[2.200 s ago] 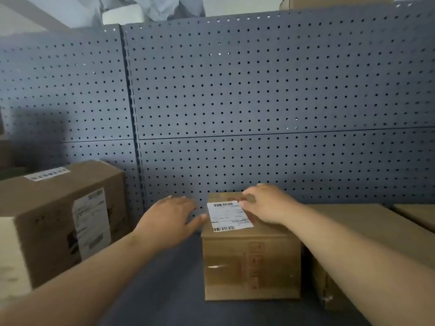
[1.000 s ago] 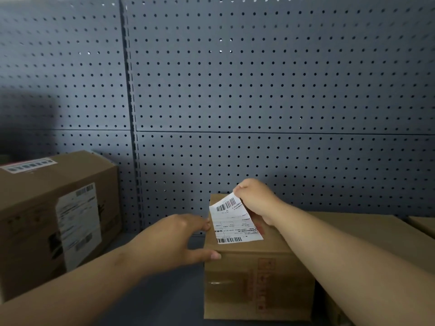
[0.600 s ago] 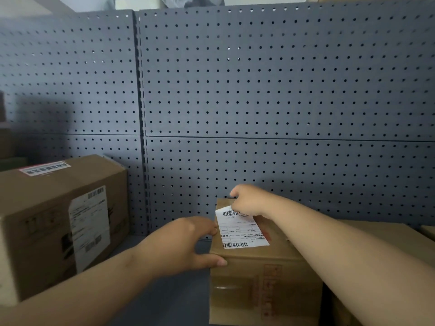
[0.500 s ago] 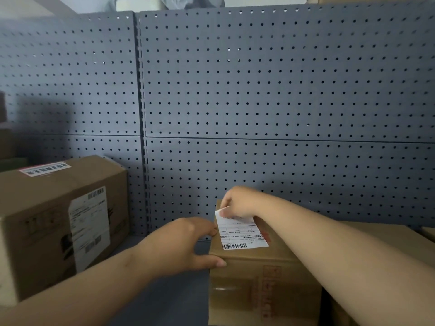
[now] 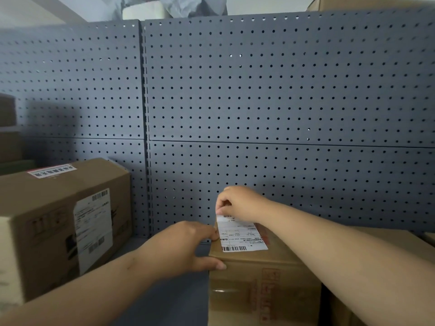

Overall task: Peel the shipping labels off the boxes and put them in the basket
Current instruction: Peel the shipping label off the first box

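The label (image 5: 240,235) lies on top of the small box (image 5: 263,278), its far edge pinched in the right hand (image 5: 240,204) at the box's back. The left hand (image 5: 186,247) clasps the box's near-left corner, thumb on the front edge (fingers just beside the label). A bigger box (image 5: 63,220) stands left, against the pegboard (image 5: 270,102).
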